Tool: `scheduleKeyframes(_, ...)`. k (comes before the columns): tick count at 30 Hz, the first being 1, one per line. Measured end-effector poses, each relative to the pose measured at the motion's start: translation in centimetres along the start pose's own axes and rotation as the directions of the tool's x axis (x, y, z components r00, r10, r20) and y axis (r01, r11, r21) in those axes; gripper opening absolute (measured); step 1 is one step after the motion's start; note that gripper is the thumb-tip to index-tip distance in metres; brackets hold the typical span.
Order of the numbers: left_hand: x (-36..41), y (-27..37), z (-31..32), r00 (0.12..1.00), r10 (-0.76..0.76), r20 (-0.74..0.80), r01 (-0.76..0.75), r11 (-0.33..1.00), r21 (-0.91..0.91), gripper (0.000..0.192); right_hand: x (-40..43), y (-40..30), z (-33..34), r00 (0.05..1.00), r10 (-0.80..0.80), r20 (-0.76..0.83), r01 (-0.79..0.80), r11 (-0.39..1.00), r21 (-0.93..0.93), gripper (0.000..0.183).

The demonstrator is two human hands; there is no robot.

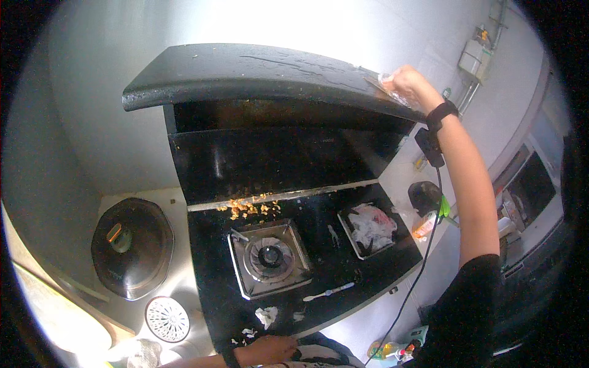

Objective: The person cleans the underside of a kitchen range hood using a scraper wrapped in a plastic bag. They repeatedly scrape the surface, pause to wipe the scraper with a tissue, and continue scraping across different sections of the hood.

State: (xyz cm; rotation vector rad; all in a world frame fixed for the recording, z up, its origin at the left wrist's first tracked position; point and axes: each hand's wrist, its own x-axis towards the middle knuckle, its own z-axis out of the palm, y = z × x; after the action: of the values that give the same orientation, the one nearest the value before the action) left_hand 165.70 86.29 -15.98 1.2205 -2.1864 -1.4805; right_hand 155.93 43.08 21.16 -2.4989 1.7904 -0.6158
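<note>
Raised at the upper right, my right hand grips a thin flat blade, perhaps a scraper, with clear plastic film bunched around it. Its edge meets the right end of the black range hood's top, which shows wet-looking streaks and a few crumbs. My left hand is low, in front of the black cooktop, with its fingers curled; whether it holds anything is hidden. Nearby lie a crumpled white tissue and small white scraps.
Orange-brown crumbs lie behind the gas burner. A plastic bag covers the right burner. A toothbrush-like brush rests in front. Left are a dark lidded wok and a slotted white disc. A black cable hangs at right.
</note>
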Motion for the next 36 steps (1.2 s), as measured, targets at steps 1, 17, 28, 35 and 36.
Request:
scheduleKeyframes(1, -0.1, -0.6, 0.9, 0.99, 0.096, -0.108, -0.093, 0.995, 0.03, 0.024, -0.1, 0.0, -0.2, 1.0, -0.012, -0.011, 0.011, 0.999, -0.037, 0.023)
scheduleKeyframes(17, -0.1, -1.1, 0.5, 0.964, 0.205, -0.169, -0.204, 0.979, 0.023, 0.02, -0.2, -1.3, 0.0, 0.999, -0.036, 0.002, 0.036, 0.999, 0.02, 0.012)
scheduleKeyframes(28, 0.0, -0.7, 0.5, 0.98, 0.157, -0.121, -0.157, 0.988, 0.012, 0.02, -1.3, -2.0, 0.1, 0.996, -0.084, -0.026, 0.086, 0.993, 0.075, 0.009)
scheduleKeyframes(35, -0.1, -1.0, 0.6, 0.97, 0.183, -0.158, -0.182, 0.983, 0.021, 0.02, -2.8, -4.0, 0.1, 0.998, -0.07, -0.01, 0.07, 0.995, 0.07, 0.013)
scheduleKeyframes(36, -0.1, -0.8, 0.5, 0.97, 0.187, -0.154, -0.186, 0.982, 0.022, 0.02, -2.6, -3.8, 0.1, 0.997, -0.079, 0.014, 0.077, 0.989, 0.126, 0.016)
